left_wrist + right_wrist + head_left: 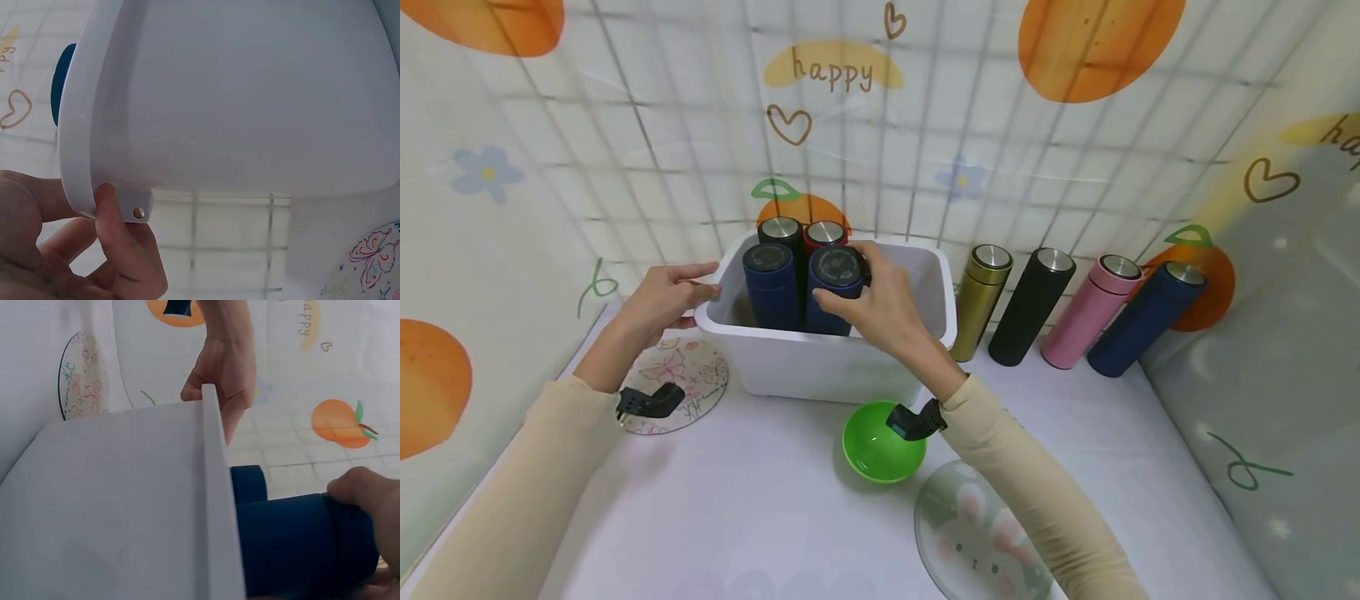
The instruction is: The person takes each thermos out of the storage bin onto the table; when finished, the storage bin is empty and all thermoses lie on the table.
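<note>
A white plastic bin [820,362] stands at the back of the table with several thermos bottles upright in it. My right hand [887,300] grips a navy thermos [837,292] near its lid; the bottle's lower part is hidden behind the bin's front wall. Left of it stands a second navy thermos [771,287]. Behind these are a black thermos [780,229] and one with a red band [825,233]. At the bin's left end, my left hand [662,300] holds the rim. In the left wrist view, its thumb and fingers [111,219] pinch that rim near a small holed tab.
Right of the bin, a gold [981,304], a black [1032,308], a pink [1092,312] and a navy thermos [1146,321] lean at the back. A green bowl [880,450] sits before the bin. Round mats lie left [700,375] and front right [973,542].
</note>
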A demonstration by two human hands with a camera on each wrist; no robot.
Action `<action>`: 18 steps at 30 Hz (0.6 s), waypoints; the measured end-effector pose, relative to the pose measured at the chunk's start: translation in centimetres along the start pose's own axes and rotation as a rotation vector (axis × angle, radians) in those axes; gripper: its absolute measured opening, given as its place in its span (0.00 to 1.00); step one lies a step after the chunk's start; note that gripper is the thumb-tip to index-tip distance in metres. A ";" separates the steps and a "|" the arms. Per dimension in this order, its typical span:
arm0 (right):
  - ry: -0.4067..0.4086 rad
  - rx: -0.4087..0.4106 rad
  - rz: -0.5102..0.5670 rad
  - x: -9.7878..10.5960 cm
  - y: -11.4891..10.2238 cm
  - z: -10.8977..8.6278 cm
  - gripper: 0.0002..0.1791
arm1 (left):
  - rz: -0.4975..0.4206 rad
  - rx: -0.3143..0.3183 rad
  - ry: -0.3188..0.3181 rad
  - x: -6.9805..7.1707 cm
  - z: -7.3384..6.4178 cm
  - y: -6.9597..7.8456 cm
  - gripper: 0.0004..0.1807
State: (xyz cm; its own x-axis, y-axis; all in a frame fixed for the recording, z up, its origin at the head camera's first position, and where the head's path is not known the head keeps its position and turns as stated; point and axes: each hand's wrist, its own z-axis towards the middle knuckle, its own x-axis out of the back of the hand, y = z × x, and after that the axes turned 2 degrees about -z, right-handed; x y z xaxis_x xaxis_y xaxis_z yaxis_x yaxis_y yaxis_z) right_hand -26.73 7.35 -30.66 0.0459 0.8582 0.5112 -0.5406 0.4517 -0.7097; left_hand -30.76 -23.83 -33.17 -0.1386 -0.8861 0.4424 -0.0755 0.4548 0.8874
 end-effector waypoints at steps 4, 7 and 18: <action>0.007 0.032 0.000 0.5 -0.6 -0.2 0.33 | -0.003 -0.002 0.002 0.0 -0.1 0.1 0.32; 0.010 0.053 0.005 0.8 -0.9 -0.3 0.32 | -0.002 0.002 0.005 0.1 -0.1 0.1 0.32; 0.062 0.122 0.033 2.2 -2.2 -1.1 0.34 | -0.006 0.017 -0.005 0.1 0.2 -0.1 0.33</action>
State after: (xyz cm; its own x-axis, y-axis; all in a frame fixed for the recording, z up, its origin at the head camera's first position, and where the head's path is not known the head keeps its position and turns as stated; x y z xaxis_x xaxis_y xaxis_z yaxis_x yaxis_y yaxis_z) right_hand -24.48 8.54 -28.49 0.0765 0.8873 0.4549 -0.6408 0.3933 -0.6593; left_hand -30.99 -23.96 -33.21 -0.1427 -0.8882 0.4367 -0.0927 0.4513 0.8876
